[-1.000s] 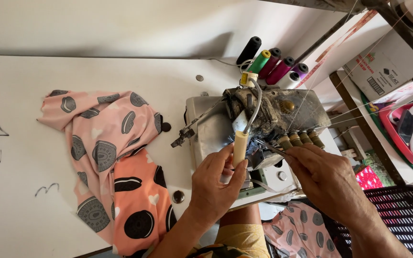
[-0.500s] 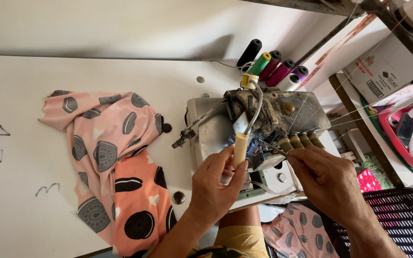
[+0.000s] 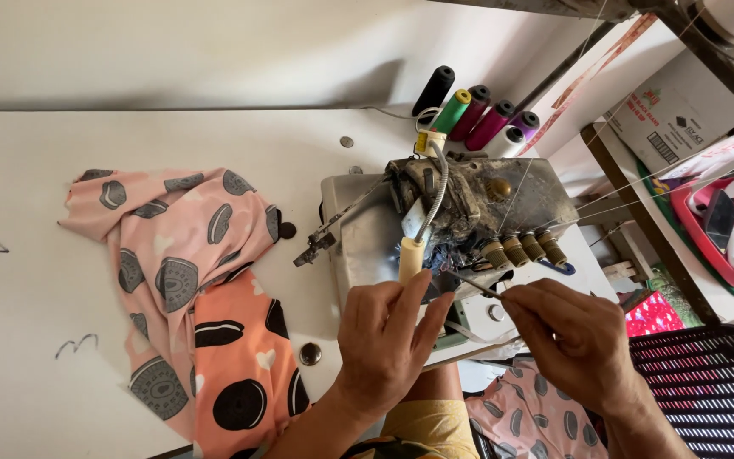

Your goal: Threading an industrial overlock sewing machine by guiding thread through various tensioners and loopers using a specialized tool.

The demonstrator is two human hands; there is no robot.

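My left hand (image 3: 388,336): fingers (image 3: 408,293) spread and half curled, tips at the front of the sewing machine (image 3: 435,229), just below the cream handle (image 3: 410,257) of its flexible lamp arm; whether they grip anything I cannot tell.
My right hand (image 3: 575,336): fingers (image 3: 516,297) pinched together on a thin metal tool (image 3: 473,285), its tip pointing into the machine's working parts near my left fingertips.
Sewing machine: grey and worn, standing at the desk's right edge, with a row of brass-coloured knobs (image 3: 524,249) on its right side.
Thread cones (image 3: 477,110): black, green, maroon, purple and white, clustered at the desk's far right corner behind the machine.
Patterned fabric (image 3: 193,280): pink and orange pieces with a dark cookie print, bunched on the desk (image 3: 61,340) left of the machine, reaching the near edge.
Off the desk: more of the pink print on my lap (image 3: 524,416); a black mesh basket (image 3: 711,387) at my right.
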